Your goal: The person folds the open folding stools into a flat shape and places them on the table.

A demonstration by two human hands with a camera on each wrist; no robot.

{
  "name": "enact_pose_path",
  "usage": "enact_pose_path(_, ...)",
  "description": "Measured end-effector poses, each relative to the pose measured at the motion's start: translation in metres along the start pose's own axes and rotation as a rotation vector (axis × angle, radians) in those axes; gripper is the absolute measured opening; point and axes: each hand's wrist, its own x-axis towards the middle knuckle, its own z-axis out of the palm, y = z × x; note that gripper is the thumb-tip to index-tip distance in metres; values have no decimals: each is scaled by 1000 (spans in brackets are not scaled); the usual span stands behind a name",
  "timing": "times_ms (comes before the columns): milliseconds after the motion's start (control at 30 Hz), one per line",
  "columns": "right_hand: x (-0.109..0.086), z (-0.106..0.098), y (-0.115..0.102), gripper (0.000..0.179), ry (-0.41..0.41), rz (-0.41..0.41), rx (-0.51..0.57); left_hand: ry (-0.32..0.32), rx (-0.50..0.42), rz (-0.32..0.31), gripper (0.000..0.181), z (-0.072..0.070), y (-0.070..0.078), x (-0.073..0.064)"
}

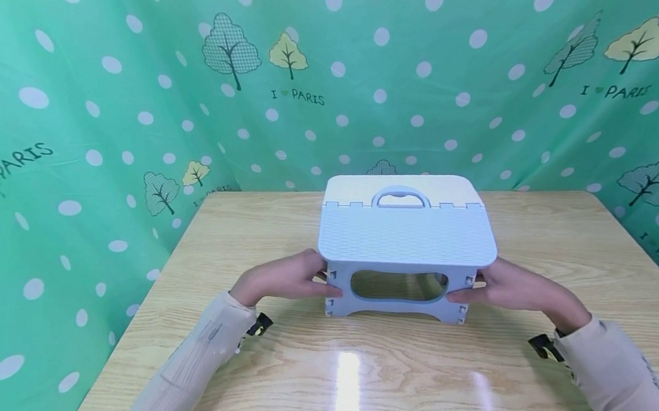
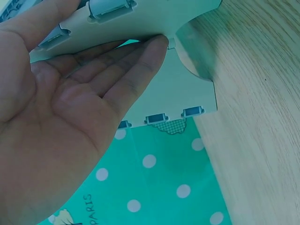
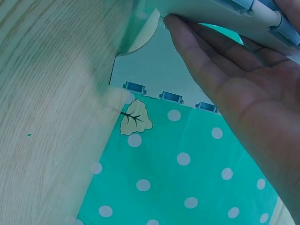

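Note:
A folding step stool (image 1: 405, 231) in light blue and white stands upright on the wooden table, a carrying handle set in its top. My left hand (image 1: 295, 277) grips its left side, thumb on the front leg panel and the other fingers against the side panel (image 2: 183, 89). On the opposite side my right hand (image 1: 503, 287) holds it the same way, its fingers against the right side panel (image 3: 150, 70). Both side panels bend at a fold near my fingertips. From the head view, most of my fingers are hidden behind the stool.
The wood-grain table (image 1: 409, 379) reaches to a green dotted cloth (image 1: 338, 90) hanging behind and at both sides. Dark wrist-worn devices (image 1: 547, 347) hang under both wrists, close to the tabletop.

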Motion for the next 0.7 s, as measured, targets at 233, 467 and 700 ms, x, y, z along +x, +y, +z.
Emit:
enact_pose_path(233, 0, 0, 1, 100, 3, -10, -13, -4, -14, 2, 64, 0, 0, 0)
enact_pose_path(467, 0, 0, 1, 99, -2, -19, -22, -6, -23, 4, 67, 1, -1, 0)
enact_pose_path(700, 0, 0, 2, 99, -4, -40, -27, -8, -41, 10, 69, 1, -1, 0)
